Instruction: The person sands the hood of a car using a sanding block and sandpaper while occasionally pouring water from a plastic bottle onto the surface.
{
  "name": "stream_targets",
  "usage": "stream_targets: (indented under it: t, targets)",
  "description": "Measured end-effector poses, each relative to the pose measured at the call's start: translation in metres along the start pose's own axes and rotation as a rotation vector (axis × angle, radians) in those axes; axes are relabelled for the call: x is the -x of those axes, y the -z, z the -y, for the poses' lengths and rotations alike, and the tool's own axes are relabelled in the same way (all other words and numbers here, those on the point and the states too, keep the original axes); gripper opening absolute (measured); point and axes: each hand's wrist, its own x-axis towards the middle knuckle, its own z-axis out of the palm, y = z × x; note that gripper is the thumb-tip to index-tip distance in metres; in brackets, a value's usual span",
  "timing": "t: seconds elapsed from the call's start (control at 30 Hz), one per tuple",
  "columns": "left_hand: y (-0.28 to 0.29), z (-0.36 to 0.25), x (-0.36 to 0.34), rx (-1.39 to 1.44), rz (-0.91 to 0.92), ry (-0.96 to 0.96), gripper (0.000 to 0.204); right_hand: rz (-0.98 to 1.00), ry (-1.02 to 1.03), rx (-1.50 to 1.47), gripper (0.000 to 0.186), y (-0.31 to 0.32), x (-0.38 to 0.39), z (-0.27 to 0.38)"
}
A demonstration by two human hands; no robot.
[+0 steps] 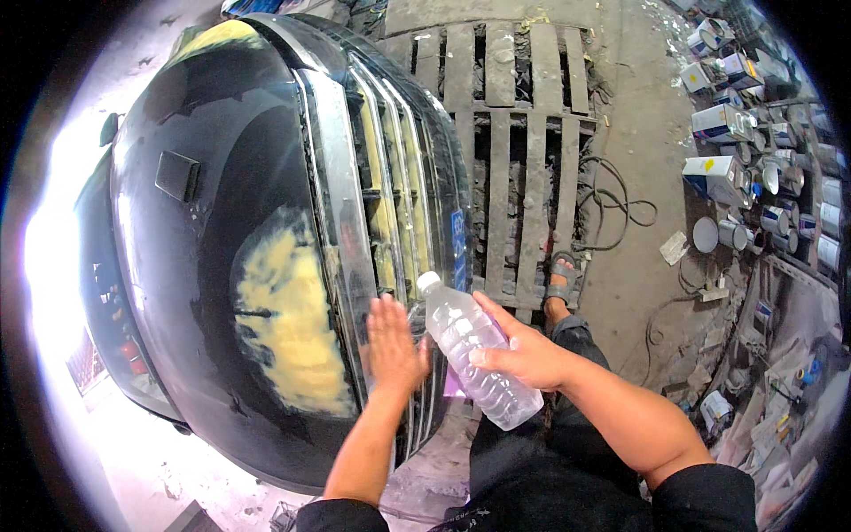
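My right hand [527, 353] is wrapped round a clear plastic bottle [470, 341] with a white cap, tilted so that the cap points up and left. My left hand [394, 348] lies flat with its fingers stretched out, over the front edge of the black car [204, 337] beside the grille [390, 177]. Whether its palm presses on the surface I cannot tell. On the bonnet, left of that hand, spreads a yellowish filler patch [297, 324] with smeared edges. Farther up the bonnet rests a small dark rectangular block [177, 176].
Wooden pallets [501, 168] cover the floor before the car, and my sandalled foot [560, 277] stands at their edge. A dark hose [620, 199] coils to the right. Many paint cans [731, 233] and tins crowd the far right, above littered scraps [780, 399].
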Motion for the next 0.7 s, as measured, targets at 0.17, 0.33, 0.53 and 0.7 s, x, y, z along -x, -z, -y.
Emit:
stream_targets:
  t: [0.17,0.33,0.53,0.7]
  targets:
    - [-0.053,-0.012,-0.044,-0.133,-0.153,0.035,0.092,0.023,0.004,0.427,0.093,-0.008,-0.006,0.009]
    - [-0.036,-0.044,-0.124,0.022,-0.390,0.229,0.091,-0.045,0.109,0.118,0.094,0.000,-0.027,0.026]
    - [-0.060,-0.025,-0.122,-0.133,-0.351,0.243,0.064,-0.080,0.105,0.073,0.098,0.012,-0.043,0.034]
    - [-0.060,-0.027,-0.138,0.014,-0.498,0.195,0.066,-0.065,0.159,0.208,0.097,0.015,-0.048,0.036]
